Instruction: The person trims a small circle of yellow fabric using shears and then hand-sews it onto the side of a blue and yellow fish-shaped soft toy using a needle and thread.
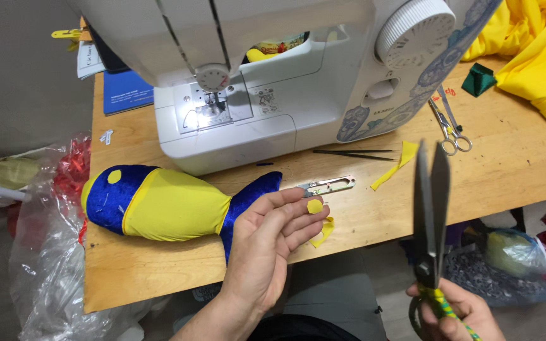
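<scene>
My left hand (266,243) is turned palm up over the table's front edge. A small round yellow fabric dot (315,206) rests on its fingertips. My right hand (453,311) grips the taped handles of large dark scissors (430,215), blades pointing up and slightly apart. A stuffed fish toy (165,203) in blue and yellow lies on the wooden table (127,271), just left of my left hand. A yellow scrap (323,232) lies under my fingertips.
A white sewing machine (273,76) stands at the back. Thread snips (327,185), tweezers (355,153), small silver scissors (450,126) and a yellow fabric strip (396,165) lie on the table. Yellow cloth (538,57) is piled at right. Plastic bags (52,240) sit at left.
</scene>
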